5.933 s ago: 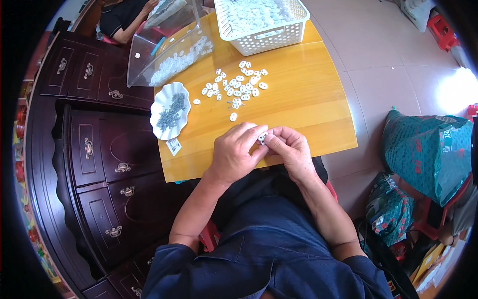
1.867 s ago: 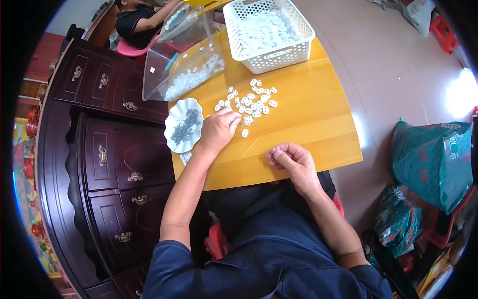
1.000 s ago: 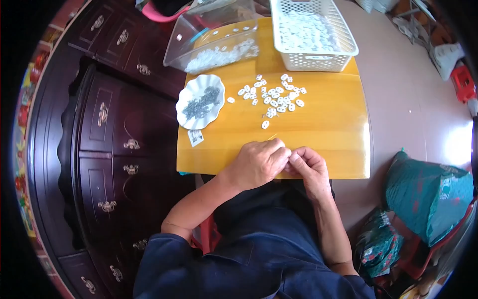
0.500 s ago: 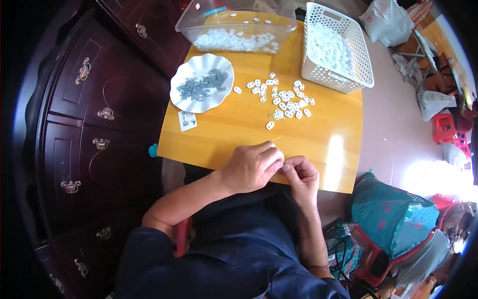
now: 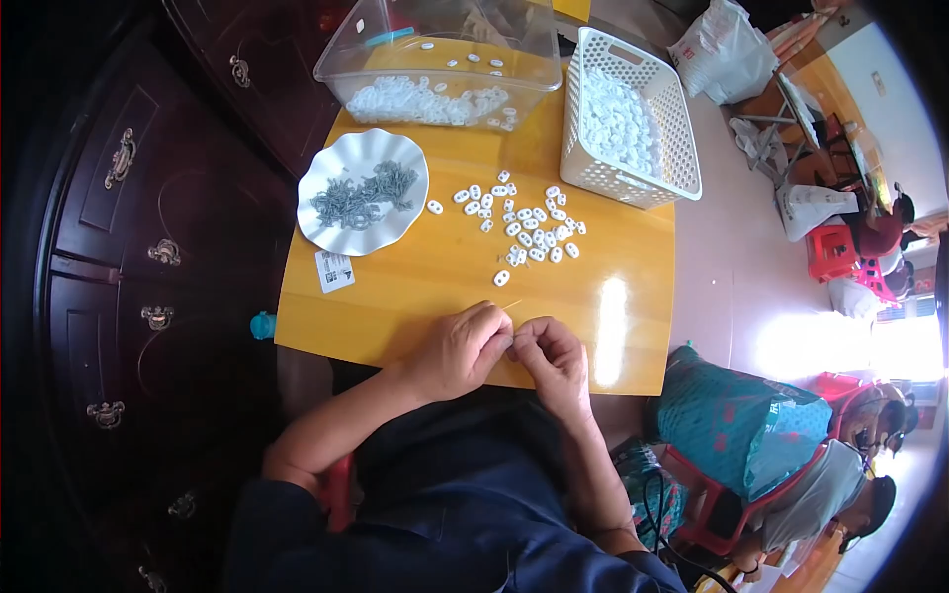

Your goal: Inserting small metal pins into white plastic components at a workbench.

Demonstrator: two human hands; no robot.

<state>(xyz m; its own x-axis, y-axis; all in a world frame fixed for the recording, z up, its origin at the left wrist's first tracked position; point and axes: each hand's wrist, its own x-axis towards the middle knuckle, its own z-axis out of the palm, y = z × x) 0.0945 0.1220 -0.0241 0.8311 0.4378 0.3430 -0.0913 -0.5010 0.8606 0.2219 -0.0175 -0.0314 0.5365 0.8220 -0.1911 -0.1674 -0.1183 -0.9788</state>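
While two hands [image 5: 509,351] meet, perhaps twenty-odd white pieces [image 5: 524,229]

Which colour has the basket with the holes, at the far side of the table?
White: the rectangular perforated plastic basket, seen in the head view.

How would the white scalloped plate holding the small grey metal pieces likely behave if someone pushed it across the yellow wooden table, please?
The white scalloped plate looks shallow and wide, so it would probably slide flat rather than tip. The yellow wooden table looks glossy, so it may slip easily. The loosely heaped small grey metal pieces might shift or spill over the low rim.
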